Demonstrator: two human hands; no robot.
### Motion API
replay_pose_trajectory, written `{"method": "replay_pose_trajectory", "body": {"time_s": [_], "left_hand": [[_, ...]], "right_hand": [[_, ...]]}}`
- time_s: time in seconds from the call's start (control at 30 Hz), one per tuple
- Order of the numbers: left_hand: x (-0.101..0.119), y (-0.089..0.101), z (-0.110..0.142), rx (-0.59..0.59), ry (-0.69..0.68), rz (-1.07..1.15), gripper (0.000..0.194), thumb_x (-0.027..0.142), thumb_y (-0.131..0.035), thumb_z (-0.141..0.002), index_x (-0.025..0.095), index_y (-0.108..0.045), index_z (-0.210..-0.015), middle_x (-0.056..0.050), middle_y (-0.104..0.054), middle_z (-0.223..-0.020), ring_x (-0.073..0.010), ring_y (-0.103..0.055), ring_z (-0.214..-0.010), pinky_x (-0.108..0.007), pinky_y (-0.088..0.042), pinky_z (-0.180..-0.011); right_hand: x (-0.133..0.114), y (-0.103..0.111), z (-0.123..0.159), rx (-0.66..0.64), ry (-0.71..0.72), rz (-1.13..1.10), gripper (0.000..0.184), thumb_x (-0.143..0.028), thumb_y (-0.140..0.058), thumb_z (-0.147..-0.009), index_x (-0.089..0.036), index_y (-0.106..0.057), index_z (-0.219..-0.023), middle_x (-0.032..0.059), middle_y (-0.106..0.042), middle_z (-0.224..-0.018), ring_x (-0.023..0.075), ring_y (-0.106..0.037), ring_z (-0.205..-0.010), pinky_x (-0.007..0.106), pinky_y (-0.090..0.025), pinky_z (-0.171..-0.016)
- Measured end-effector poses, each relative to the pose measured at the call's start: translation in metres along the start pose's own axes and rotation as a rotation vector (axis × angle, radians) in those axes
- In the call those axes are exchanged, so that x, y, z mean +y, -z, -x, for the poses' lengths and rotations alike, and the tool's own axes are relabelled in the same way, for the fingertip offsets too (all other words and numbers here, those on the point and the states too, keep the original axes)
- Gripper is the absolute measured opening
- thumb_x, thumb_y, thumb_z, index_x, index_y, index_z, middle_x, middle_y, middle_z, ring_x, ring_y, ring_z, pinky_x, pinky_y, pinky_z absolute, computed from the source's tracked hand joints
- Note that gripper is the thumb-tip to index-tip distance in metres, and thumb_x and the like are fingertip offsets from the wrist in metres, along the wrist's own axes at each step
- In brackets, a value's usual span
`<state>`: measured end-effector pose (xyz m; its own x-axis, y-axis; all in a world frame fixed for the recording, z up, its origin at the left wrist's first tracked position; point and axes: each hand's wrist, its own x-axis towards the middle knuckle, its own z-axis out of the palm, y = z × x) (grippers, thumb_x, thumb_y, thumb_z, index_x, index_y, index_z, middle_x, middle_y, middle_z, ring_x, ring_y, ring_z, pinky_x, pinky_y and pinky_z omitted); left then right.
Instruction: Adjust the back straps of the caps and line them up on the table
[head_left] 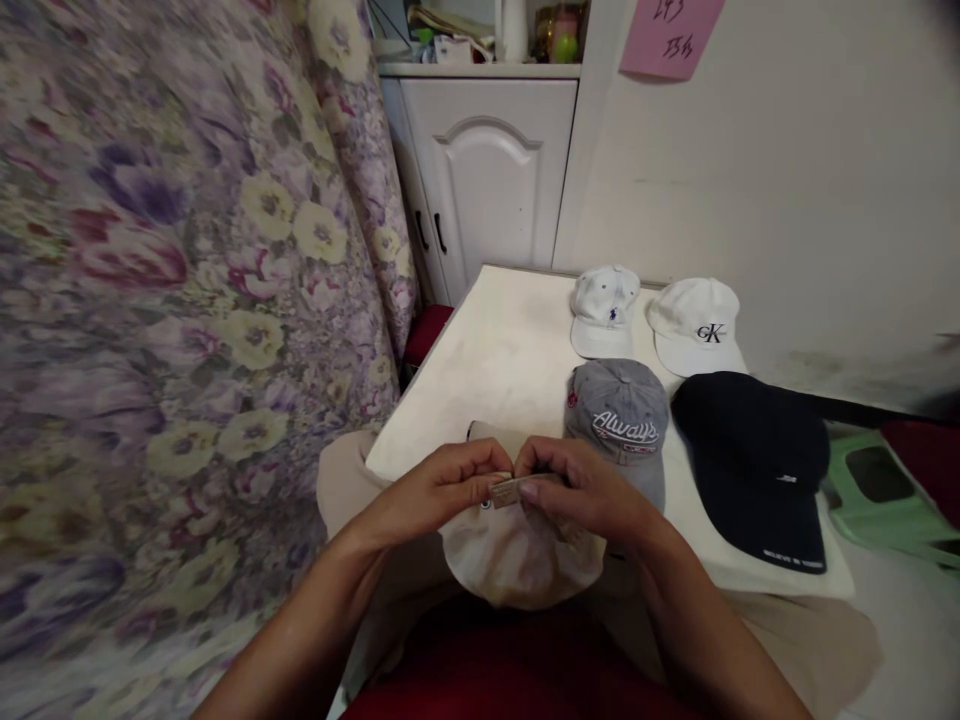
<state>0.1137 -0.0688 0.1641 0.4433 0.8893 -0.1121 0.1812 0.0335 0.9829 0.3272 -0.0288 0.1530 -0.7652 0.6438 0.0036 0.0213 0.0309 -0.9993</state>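
A pale beige cap (517,560) is held close to my body at the table's near edge, its crown toward me. My left hand (450,485) pinches the end of the cap's strap from the left. From the other side my right hand (577,485) grips the same strap, thumb on top, and the two hands nearly touch. Part of the cap is hidden under my fingers. Just beyond my right hand lies a grey cap (619,410) with "Always" lettering.
On the cream table (502,340) are also a small white cap (604,310), a white CK cap (697,320) and a dark navy cap (757,460). A floral curtain (187,300) hangs at left; a green stool (877,490) stands at right. Behind is a white cabinet (487,180).
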Motion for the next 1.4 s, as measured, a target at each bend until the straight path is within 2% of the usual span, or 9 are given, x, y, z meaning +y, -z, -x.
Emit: {"method": "replay_pose_trajectory", "body": {"time_s": [0.2, 0.47, 0.63, 0.73, 0.93, 1.13, 1.4], "left_hand": [[0.001, 0.003, 0.001, -0.012, 0.036, 0.039, 0.022, 0.040, -0.062, -0.089, 0.018, -0.062, -0.089, 0.002, -0.053, -0.072, -0.0118, -0.042, -0.064, -0.023, -0.032, -0.057], [-0.001, 0.001, -0.003, -0.070, 0.108, 0.124, 0.025, 0.041, -0.066, -0.086, 0.016, -0.062, -0.084, 0.003, -0.056, -0.067, -0.0096, -0.045, -0.059, -0.021, -0.033, -0.056], [-0.002, 0.003, -0.003, -0.065, 0.132, 0.124, 0.027, 0.040, -0.070, -0.083, 0.015, -0.063, -0.078, 0.003, -0.057, -0.063, -0.0082, -0.043, -0.056, -0.020, -0.029, -0.052], [-0.003, 0.005, -0.003, -0.076, 0.136, 0.112, 0.027, 0.039, -0.070, -0.083, 0.014, -0.064, -0.076, 0.003, -0.055, -0.061, -0.0079, -0.042, -0.055, -0.019, -0.029, -0.051], [0.000, 0.006, -0.006, -0.130, 0.151, 0.080, 0.033, 0.044, -0.068, -0.082, 0.014, -0.059, -0.070, 0.005, -0.049, -0.059, -0.0073, -0.036, -0.054, -0.019, -0.026, -0.049], [0.000, 0.008, -0.006, -0.090, 0.140, 0.055, 0.034, 0.044, -0.068, -0.081, 0.014, -0.059, -0.067, 0.005, -0.049, -0.058, -0.0075, -0.036, -0.054, -0.018, -0.026, -0.049], [-0.002, 0.009, -0.004, -0.137, 0.135, 0.084, 0.030, 0.041, -0.068, -0.080, 0.014, -0.061, -0.069, 0.005, -0.051, -0.059, -0.0074, -0.037, -0.054, -0.018, -0.026, -0.048]], "right_hand": [[0.002, 0.004, 0.005, 0.014, -0.007, 0.024, 0.014, -0.032, -0.065, -0.087, -0.018, -0.060, -0.085, 0.0000, -0.061, -0.072, 0.0116, -0.049, -0.061, 0.023, -0.038, -0.053], [0.005, 0.000, 0.004, 0.007, -0.035, -0.039, 0.013, -0.027, -0.065, -0.087, -0.017, -0.059, -0.081, -0.0028, -0.060, -0.066, 0.0078, -0.046, -0.055, 0.019, -0.034, -0.050], [0.012, 0.003, 0.010, -0.049, -0.102, -0.088, 0.022, -0.040, -0.063, -0.091, -0.018, -0.061, -0.090, -0.0012, -0.066, -0.073, 0.0073, -0.048, -0.051, 0.019, -0.037, -0.047], [0.015, 0.005, 0.013, -0.051, -0.111, -0.077, 0.025, -0.042, -0.063, -0.091, -0.018, -0.060, -0.087, -0.0018, -0.064, -0.071, 0.0076, -0.050, -0.051, 0.020, -0.038, -0.047], [0.011, 0.000, 0.011, -0.038, -0.024, -0.039, 0.022, -0.037, -0.064, -0.091, -0.017, -0.061, -0.082, -0.0021, -0.063, -0.067, 0.0084, -0.052, -0.057, 0.020, -0.039, -0.053], [0.027, 0.004, 0.017, -0.068, -0.090, -0.152, 0.025, -0.043, -0.062, -0.093, -0.018, -0.061, -0.092, -0.0013, -0.064, -0.073, 0.0079, -0.050, -0.055, 0.019, -0.038, -0.050], [0.031, 0.003, 0.015, -0.046, -0.050, -0.149, 0.024, -0.039, -0.065, -0.091, -0.017, -0.062, -0.083, -0.0035, -0.058, -0.065, 0.0079, -0.050, -0.058, 0.019, -0.039, -0.054]]}}
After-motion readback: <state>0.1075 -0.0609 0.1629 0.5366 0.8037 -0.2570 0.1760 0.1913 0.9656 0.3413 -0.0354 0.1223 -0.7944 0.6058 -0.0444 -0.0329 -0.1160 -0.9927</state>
